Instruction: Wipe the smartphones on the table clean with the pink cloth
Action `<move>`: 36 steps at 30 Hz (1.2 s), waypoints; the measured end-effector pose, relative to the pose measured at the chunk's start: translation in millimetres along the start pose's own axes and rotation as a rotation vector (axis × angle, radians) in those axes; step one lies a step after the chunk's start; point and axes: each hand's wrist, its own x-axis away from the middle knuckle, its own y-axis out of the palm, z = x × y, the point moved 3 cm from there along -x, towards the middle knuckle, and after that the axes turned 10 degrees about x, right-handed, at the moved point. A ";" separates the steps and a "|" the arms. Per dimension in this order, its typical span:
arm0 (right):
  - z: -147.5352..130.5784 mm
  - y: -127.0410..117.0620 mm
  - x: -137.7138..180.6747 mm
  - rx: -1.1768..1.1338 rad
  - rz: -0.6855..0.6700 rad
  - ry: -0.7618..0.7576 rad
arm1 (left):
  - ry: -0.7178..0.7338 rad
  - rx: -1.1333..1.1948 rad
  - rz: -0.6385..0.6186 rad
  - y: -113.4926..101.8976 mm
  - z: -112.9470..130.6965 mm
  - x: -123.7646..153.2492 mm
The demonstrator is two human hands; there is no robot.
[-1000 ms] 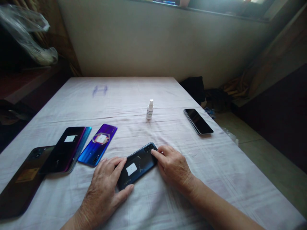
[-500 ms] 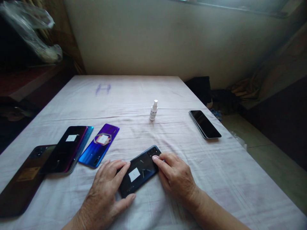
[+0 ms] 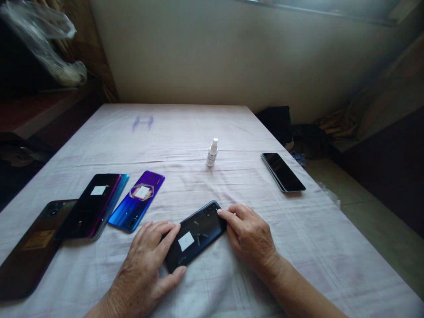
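A dark blue smartphone point(image 3: 202, 240) lies back side up on the cloth, with a white paper square point(image 3: 186, 241) stuck on it. My left hand point(image 3: 149, 260) grips its near end, thumb on the lower edge and fingers on the upper one. My right hand point(image 3: 248, 234) is closed, its fingertips pressed together at the phone's camera corner. Whatever those fingers may pinch is hidden. Left of the phone lies a blue-purple smartphone point(image 3: 152, 176), also back up with a white square. A small white bottle point(image 3: 212, 153) stands upright beyond the phone.
At the left, a dark purple smartphone point(image 3: 86, 212) sits stacked on others, overlapping a brown smartphone point(image 3: 23, 265). Phones with a black screen point(image 3: 283, 172) on top lie near the right table edge. The table point(image 3: 185, 128) has a pale cloth and meets a wall.
My right hand has slid a little to the right, from over the camera block to the phone's corner. My left hand and the phone have hardly moved.
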 end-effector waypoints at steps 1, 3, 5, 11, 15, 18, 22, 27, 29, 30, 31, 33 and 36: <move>-0.3 0.3 -0.6 0.006 0.006 -0.001 | -0.004 0.005 -0.001 0.2 -0.1 0.4; -3.6 1.0 -2.2 0.013 0.022 -0.016 | -0.016 0.012 -0.005 1.2 -0.5 1.3; -9.4 2.0 -3.7 0.012 0.034 -0.043 | -0.017 0.015 -0.010 2.3 -0.8 1.6; -21.0 4.9 -5.3 -0.030 0.031 -0.109 | -0.005 0.014 -0.008 3.9 -1.7 1.8; -12.5 6.1 -6.8 0.018 0.021 -0.060 | -0.021 0.016 -0.016 4.8 -2.2 4.4; -6.4 6.7 -9.0 0.070 0.023 -0.016 | -0.026 0.022 -0.015 5.6 -2.5 5.1; -10.5 8.1 -10.3 0.098 0.028 -0.032 | -0.039 0.027 -0.024 7.2 -3.3 4.7; -21.8 9.2 -8.1 0.081 0.026 -0.112 | -0.034 0.023 -0.029 7.0 -2.7 3.9; -21.8 9.7 -8.1 0.062 0.016 -0.129 | -0.029 0.023 -0.023 6.4 -2.5 3.6; -20.3 9.8 -8.6 0.054 0.015 -0.125 | -0.029 0.024 -0.024 6.3 -2.6 3.6; -18.0 10.0 -9.4 0.051 0.016 -0.112 | -0.030 0.025 -0.026 6.4 -2.8 3.7; -12.4 10.5 -11.1 0.062 0.016 -0.073 | -0.036 0.031 -0.033 6.9 -3.1 3.9; -5.6 12.2 -12.5 0.088 0.008 -0.026 | -0.047 0.039 -0.041 7.8 -3.1 3.8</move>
